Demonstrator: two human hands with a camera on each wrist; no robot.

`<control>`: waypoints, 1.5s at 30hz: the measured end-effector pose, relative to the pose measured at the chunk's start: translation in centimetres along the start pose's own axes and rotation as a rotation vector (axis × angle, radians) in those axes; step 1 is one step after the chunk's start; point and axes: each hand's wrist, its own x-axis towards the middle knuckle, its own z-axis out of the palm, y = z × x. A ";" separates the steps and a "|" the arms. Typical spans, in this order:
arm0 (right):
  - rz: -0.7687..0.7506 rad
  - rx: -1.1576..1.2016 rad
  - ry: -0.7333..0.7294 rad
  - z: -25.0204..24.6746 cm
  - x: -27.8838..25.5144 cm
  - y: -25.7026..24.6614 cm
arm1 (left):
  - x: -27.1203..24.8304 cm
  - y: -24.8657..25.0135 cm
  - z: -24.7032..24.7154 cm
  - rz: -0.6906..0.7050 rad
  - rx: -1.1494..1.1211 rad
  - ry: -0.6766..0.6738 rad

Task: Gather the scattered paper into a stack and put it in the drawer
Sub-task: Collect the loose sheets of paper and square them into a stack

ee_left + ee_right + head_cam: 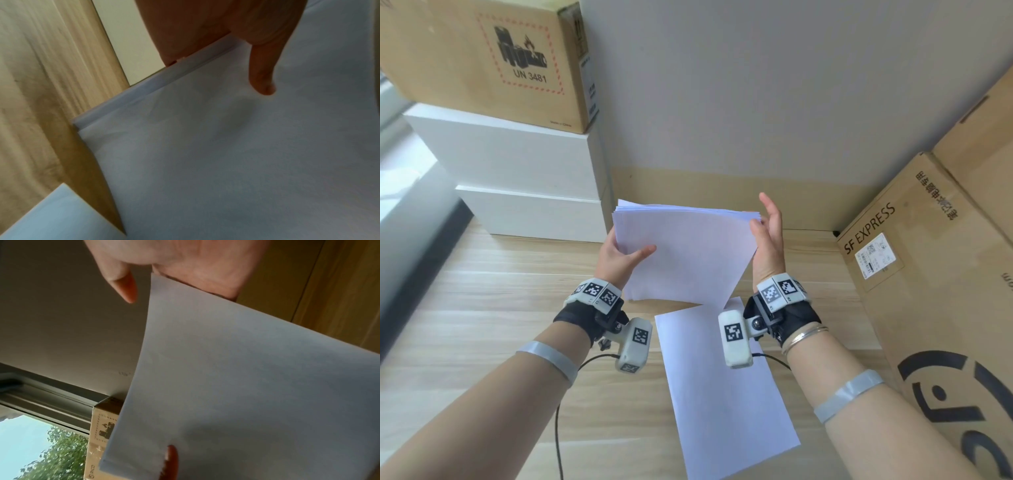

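Now paper stack [688,253] tilts, long axis spanning left hand [619,260] to right hand [768,240].

From where I stand, the fingers [608,244] of the left hand [619,260] vanish behind the held stack of paper [685,253], only the thumb lying across its front. The single sheet [726,394] on the surface [482,308] is partly covered by that stack at its far end and runs off the head view's bottom edge. The cardboard box [928,274] on the right is cut by the frame, its big black logo incomplete, and its shipping label is too small to read. In the right wrist view the stack hides most of another box [100,426].
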 end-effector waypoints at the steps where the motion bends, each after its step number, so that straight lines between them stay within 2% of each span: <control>1: -0.007 -0.015 0.021 0.1 0.1 -0.1 | -0.1 0.5 0.1 0.024 -0.006 -0.009; 5: 0.025 -0.012 0.097 0.6 0.4 -0.2 | 0.1 2.1 0.5 0.099 -0.037 0.020; 10: 0.027 -0.068 0.193 1.5 0.6 0.1 | 0.9 4.1 1.4 0.111 -0.084 0.159; 17: -0.008 -0.042 0.167 2.2 0.6 -0.1 | 2.2 4.6 2.6 0.130 -0.007 0.282; 20: -0.016 -0.064 0.071 2.0 0.6 0.1 | 2.1 4.7 2.6 0.153 0.022 0.289; 23: 0.012 -0.134 -0.041 1.4 0.4 0.3 | 1.9 4.3 2.3 0.200 0.050 0.221; 26: 0.031 -0.228 -0.074 0.7 0.1 1.3 | 1.2 3.1 1.4 0.315 0.178 0.089; 28: 0.052 -0.251 -0.084 0.4 0.0 2.2 | 1.1 2.2 0.6 0.340 0.217 0.040; 30: 0.120 -0.211 -0.084 0.4 -0.2 2.8 | 1.2 1.0 -0.2 0.236 0.151 0.014; 34: 0.299 -0.283 -0.101 0.4 -0.9 4.1 | 1.4 -1.2 -1.1 -0.145 0.057 -0.108; 36: 0.366 -0.332 -0.108 0.4 -1.1 4.6 | 1.7 -2.4 -1.6 -0.221 0.015 -0.166; 39: 0.380 -0.360 -0.076 0.7 -0.9 4.8 | 2.3 -3.0 -2.1 -0.227 0.003 -0.183; 43: 0.350 -0.356 -0.043 0.9 -0.9 4.3 | 2.5 -2.1 -1.4 -0.118 0.318 -0.146; 45: 0.326 -0.313 -0.057 0.7 -0.9 3.8 | 2.4 -1.8 -1.3 -0.042 0.348 -0.140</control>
